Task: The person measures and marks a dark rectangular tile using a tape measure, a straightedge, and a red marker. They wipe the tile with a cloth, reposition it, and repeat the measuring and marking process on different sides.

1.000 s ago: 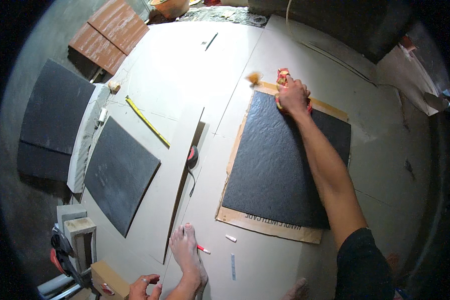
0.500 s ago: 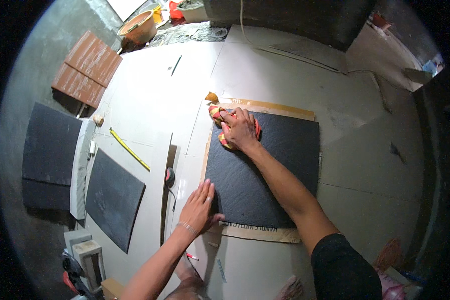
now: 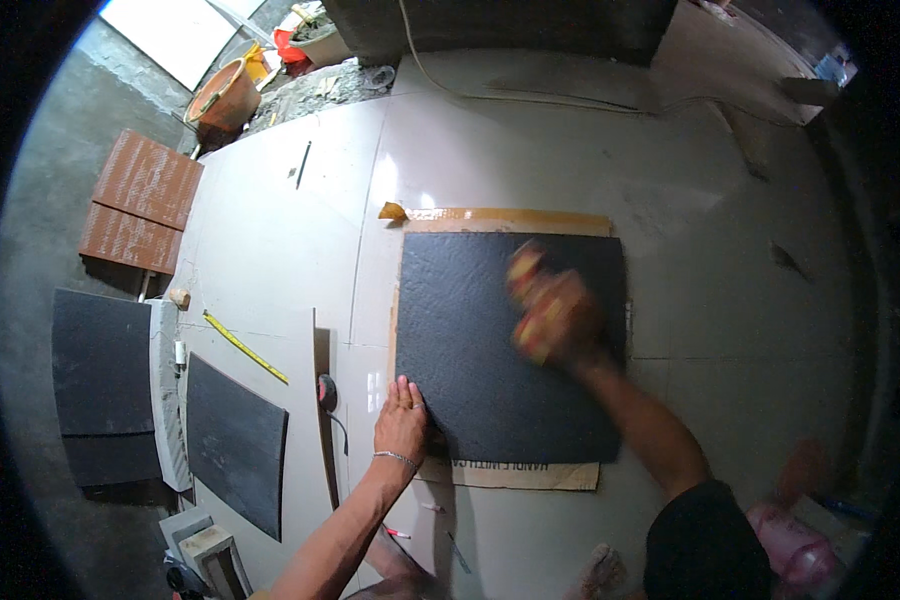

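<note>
Pale tile flooring carries a cardboard sheet, and on it lies the black slab, near square, with no long axis I can pick out. My left hand is nearer its lower left corner, laid flat along the left edge, fingers together, gripping nothing. My right hand, right of the slab's middle, is closed — though blurred — around a bunched red-and-yellow cloth; most of the slab spreads to its left.

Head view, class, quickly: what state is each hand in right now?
Left hand: open, holding nothing visible, at the left edge of the black textured tile.
Right hand: closed, motion-blurred, holding the red-and-yellow cloth.
</note>
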### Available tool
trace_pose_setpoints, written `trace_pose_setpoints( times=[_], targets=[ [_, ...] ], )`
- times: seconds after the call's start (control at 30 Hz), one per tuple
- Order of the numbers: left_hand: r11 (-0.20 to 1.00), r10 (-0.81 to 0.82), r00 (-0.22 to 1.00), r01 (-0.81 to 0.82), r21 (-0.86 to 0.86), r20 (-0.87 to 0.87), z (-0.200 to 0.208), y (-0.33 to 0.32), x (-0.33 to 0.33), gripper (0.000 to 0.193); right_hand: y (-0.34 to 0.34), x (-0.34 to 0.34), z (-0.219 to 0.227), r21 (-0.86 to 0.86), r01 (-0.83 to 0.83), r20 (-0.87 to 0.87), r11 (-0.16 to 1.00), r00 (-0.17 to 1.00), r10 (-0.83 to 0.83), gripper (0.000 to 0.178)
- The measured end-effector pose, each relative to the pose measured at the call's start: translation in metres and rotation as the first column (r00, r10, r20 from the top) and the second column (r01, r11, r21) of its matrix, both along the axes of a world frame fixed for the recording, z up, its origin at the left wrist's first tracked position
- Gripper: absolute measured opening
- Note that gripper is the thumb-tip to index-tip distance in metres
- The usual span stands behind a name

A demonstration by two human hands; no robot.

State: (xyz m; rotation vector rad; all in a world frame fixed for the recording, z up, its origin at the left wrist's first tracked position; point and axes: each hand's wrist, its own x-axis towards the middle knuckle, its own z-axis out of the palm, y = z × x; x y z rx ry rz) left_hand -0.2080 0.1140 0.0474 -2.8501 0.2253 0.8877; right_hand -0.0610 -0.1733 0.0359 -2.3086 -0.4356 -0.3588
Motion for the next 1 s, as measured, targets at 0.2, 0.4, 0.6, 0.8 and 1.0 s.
trace_pose_setpoints(
  times=[0.2,0.4,0.6,0.8,1.0],
  targets=[
    [0.991,0.115,0.993,-0.114,-0.076,0.003,-0.001,-0.006,0.001,0.069,-0.023,0.006,-0.025,-0.251,-0.124,0.04,0.96,0.99,0.139,0.028],
    [0.989,0.141,0.99,-0.142,-0.052,-0.007,-0.008,-0.006,0.01,0.066,-0.048,0.054,-0.03,-0.287,0.166,0.224,0.943,0.969,-0.103,0.03],
    [0.992,0.118,0.993,-0.117,-0.054,0.019,-0.018,0.002,0.004,0.074,0.005,-0.135,-0.035,-0.173,-0.183,0.045,0.968,0.98,0.193,0.032],
    [0.982,0.013,0.985,0.02,-0.19,0.171,-0.019,0.02,-0.008,0.099,-0.069,-0.035,-0.039,-0.322,0.353,0.048,0.878,0.933,-0.358,0.016],
    [0.973,0.002,0.976,0.048,-0.224,0.218,-0.022,0.023,-0.011,0.101,0.104,-0.169,-0.035,-0.172,-0.066,0.086,0.983,0.993,0.082,0.026]
  ],
)
